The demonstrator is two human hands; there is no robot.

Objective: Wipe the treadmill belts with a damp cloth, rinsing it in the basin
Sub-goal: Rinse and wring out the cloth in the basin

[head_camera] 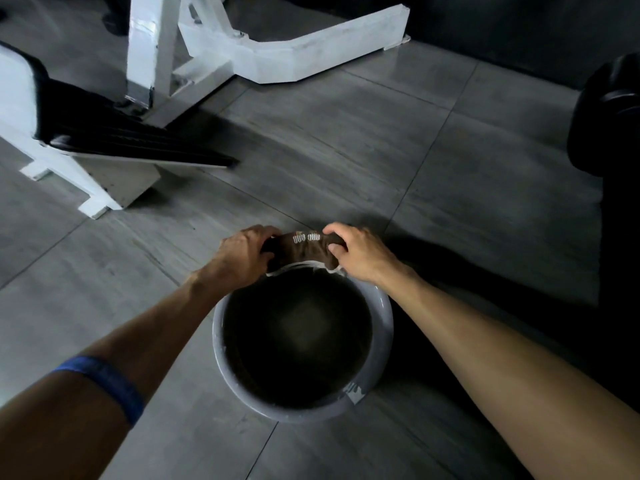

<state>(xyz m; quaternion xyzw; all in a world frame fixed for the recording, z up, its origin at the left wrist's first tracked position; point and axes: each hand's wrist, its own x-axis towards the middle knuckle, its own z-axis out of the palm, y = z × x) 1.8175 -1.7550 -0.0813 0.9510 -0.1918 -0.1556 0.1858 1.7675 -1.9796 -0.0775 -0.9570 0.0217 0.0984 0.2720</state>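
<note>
A grey round basin (383,318) stands on the tiled floor below me, its inside dark with water. A brown cloth (304,249) with pale markings is bunched into a roll over the basin's far rim. My left hand (244,252) grips its left end and my right hand (356,252) grips its right end, fingers curled round it. A blue band sits on my left forearm. No treadmill belt is plainly in view.
White gym machine frames (277,53) stand at the back. A black ribbed footplate on a white base (114,147) lies at the left. Dark equipment (609,112) fills the right edge. Grey floor tiles (346,133) lie between them and the basin.
</note>
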